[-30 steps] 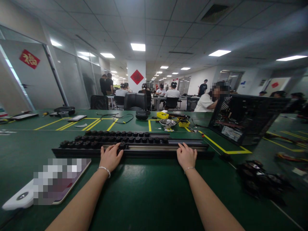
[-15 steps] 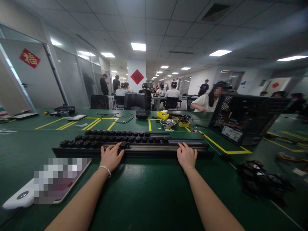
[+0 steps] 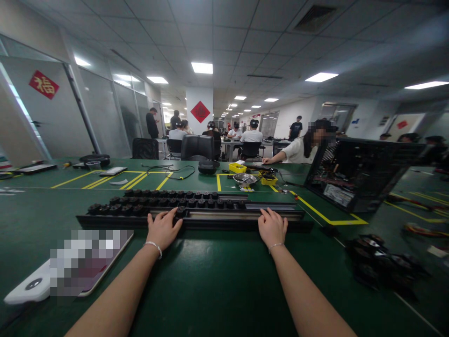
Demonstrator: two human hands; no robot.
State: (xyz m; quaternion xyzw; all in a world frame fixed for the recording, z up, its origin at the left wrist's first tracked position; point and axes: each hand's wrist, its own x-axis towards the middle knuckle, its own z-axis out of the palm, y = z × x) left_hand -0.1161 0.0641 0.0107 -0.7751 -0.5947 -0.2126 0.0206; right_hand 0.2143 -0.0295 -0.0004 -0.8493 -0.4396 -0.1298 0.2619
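Note:
Three long black rails [image 3: 210, 225] lie side by side across the green table. Rows of round black socket-like pieces [image 3: 122, 210] sit along their left parts. At the nearest rail, my left hand [image 3: 162, 228] rests with its fingers apart, its fingertips beside one round black piece [image 3: 181, 211]; whether they press on it I cannot tell. Farther right on the same rail lies my right hand [image 3: 272, 228], fingers slightly bent and apart, over its front edge. Neither hand is visibly wrapped around anything. Between them the rail's channel shows bare.
A white device and phone [image 3: 30, 283] lie at left. An opened computer case [image 3: 361, 175] stands at right, near a pile of black parts [image 3: 379, 260]. Farther back are a metal bowl [image 3: 244, 179], a yellow tray [image 3: 237, 167], cables and a co-worker's arm [image 3: 280, 156].
The co-worker across the table has stretched an arm out to the left onto the table. My hands and the rails have hardly moved.

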